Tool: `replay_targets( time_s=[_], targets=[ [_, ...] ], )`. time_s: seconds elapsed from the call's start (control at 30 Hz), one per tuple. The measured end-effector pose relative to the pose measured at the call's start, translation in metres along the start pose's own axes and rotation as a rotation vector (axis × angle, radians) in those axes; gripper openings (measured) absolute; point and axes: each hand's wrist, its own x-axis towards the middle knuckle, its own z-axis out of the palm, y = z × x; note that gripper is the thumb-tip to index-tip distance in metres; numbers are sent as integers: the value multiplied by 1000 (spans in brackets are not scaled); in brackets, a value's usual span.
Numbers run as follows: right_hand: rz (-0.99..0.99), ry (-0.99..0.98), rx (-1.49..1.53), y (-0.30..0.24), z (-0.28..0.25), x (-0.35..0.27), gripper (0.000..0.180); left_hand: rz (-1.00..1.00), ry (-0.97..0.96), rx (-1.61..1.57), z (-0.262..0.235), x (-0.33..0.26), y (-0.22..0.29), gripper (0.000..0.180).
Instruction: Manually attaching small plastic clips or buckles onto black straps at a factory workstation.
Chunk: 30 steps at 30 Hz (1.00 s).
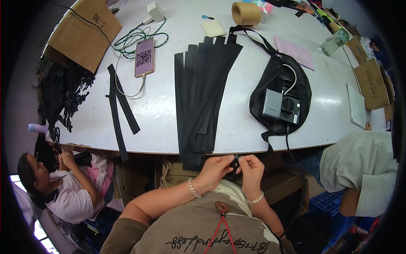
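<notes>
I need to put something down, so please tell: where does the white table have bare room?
The white table has bare patches between the loose black strips and the fanned black strips, between those and the black mesh bag, and from the bag rightward to the flat white panel. The upper left is crowded: black strip heap, cardboard box, smartphone.
</notes>
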Motion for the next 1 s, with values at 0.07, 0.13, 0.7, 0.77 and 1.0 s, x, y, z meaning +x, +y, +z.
replay_targets(
  time_s=[0.07,0.13,0.7,0.77,1.0],
  targets=[
    [4,1,-3,2,-1,5,8,-12,9,-17,-1,2,0,15],
    [11,-5,-5,1,-2,6,8,-55,-38,-70,-2,0,4,14],
    [194,-736,67,-76,6,31,26,479,-276,899,41,-51,106,15],
    [236,-808,85,-81,12,30,22,475,-293,944,41,-52,113,15],
    [181,-728,-40,-76,12,31,14,209,-412,924,41,-54,136,19]
  ],
)
